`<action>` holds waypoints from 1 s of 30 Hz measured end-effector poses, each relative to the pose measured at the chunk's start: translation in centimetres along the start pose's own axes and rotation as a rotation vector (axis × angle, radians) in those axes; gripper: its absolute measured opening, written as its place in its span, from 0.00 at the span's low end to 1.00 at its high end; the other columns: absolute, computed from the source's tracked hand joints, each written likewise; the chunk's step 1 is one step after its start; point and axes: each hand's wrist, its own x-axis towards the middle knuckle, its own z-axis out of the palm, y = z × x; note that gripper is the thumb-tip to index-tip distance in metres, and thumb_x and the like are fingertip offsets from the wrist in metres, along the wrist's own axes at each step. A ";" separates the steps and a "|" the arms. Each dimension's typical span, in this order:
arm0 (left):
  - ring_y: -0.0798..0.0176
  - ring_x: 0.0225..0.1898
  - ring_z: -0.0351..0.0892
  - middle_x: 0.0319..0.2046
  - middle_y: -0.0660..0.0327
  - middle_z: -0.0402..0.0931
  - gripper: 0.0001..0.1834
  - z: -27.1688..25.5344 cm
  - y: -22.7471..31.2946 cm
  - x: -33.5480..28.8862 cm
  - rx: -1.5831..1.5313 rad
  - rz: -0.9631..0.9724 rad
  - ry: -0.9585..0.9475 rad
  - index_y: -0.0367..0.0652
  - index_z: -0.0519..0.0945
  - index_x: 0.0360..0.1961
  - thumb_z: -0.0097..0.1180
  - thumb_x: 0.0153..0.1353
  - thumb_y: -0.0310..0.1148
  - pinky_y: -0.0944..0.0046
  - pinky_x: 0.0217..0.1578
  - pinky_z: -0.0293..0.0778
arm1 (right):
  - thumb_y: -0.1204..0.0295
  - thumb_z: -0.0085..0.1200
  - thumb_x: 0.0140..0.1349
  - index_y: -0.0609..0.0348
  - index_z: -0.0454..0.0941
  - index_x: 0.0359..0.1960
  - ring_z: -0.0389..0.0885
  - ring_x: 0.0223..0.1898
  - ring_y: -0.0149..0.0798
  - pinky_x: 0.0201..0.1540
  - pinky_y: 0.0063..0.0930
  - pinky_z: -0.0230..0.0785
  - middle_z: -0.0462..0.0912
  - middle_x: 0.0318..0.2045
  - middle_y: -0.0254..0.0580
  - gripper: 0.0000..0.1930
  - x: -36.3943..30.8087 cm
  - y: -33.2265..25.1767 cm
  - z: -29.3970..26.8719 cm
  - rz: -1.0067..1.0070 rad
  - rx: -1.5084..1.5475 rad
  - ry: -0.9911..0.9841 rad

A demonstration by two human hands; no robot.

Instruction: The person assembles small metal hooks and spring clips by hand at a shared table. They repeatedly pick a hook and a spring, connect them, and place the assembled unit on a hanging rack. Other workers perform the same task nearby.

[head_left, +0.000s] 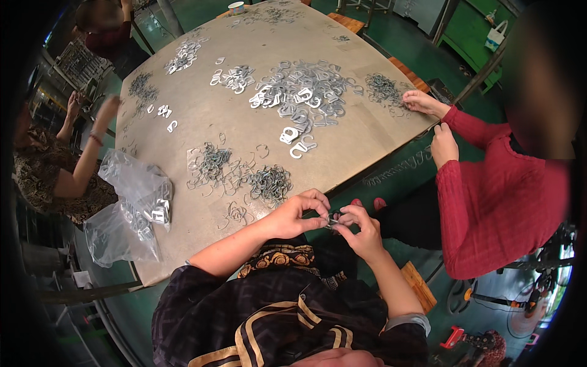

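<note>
Left hand (296,215) and right hand (363,232) pinch a small metal fitting (332,221) beyond the bench (367,144) edge; slackening could drop it.

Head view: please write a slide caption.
Left hand and right hand hold a small metal piece near heaped wire pieces.

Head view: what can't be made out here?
All in the head view:
Small part: exact shape; too small and partly hidden by the left hand and right hand.
Metal pieces in the clear bag: number; obscured by folds and glare.
Red-sleeved co-worker's hand: whether it holds anything; too small.
</note>
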 end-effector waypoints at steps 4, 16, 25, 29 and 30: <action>0.61 0.46 0.74 0.40 0.59 0.75 0.05 1.1 -0.9 0.2 -0.014 -0.032 0.042 0.39 0.80 0.33 0.62 0.55 0.25 0.63 0.51 0.67 | 0.81 0.65 0.51 0.60 0.73 0.47 0.83 0.27 0.37 0.31 0.28 0.75 0.82 0.27 0.41 0.21 -0.1 -0.2 -0.2 -0.097 -0.096 -0.014; 0.53 0.41 0.78 0.36 0.59 0.79 0.08 3.6 -1.3 -1.7 0.340 0.190 0.104 0.42 0.75 0.35 0.60 0.56 0.23 0.56 0.45 0.69 | 0.74 0.66 0.51 0.62 0.78 0.38 0.81 0.24 0.33 0.27 0.25 0.71 0.80 0.24 0.40 0.14 3.7 3.3 -0.5 0.057 -0.056 0.037; 0.55 0.41 0.77 0.36 0.61 0.78 0.10 4.2 -1.8 -2.7 0.375 0.219 0.136 0.43 0.74 0.35 0.61 0.54 0.21 0.56 0.46 0.66 | 0.70 0.61 0.56 0.57 0.80 0.45 0.77 0.44 0.51 0.47 0.43 0.69 0.76 0.39 0.47 0.15 15.9 9.2 8.4 -0.044 -0.647 -0.118; 0.55 0.41 0.78 0.36 0.62 0.78 0.11 4.1 -2.2 -3.3 0.362 0.194 0.157 0.43 0.73 0.35 0.60 0.53 0.21 0.56 0.47 0.66 | 0.73 0.63 0.53 0.55 0.80 0.44 0.76 0.46 0.50 0.49 0.43 0.69 0.76 0.41 0.46 0.15 17.2 9.8 9.8 0.115 -0.573 -0.131; 0.55 0.41 0.78 0.36 0.62 0.78 0.11 4.1 -2.4 -3.5 0.362 0.184 0.163 0.43 0.73 0.35 0.60 0.53 0.21 0.56 0.47 0.66 | 0.79 0.65 0.49 0.62 0.80 0.39 0.80 0.39 0.48 0.42 0.38 0.72 0.78 0.35 0.47 0.14 17.0 10.2 10.0 0.042 -0.532 -0.051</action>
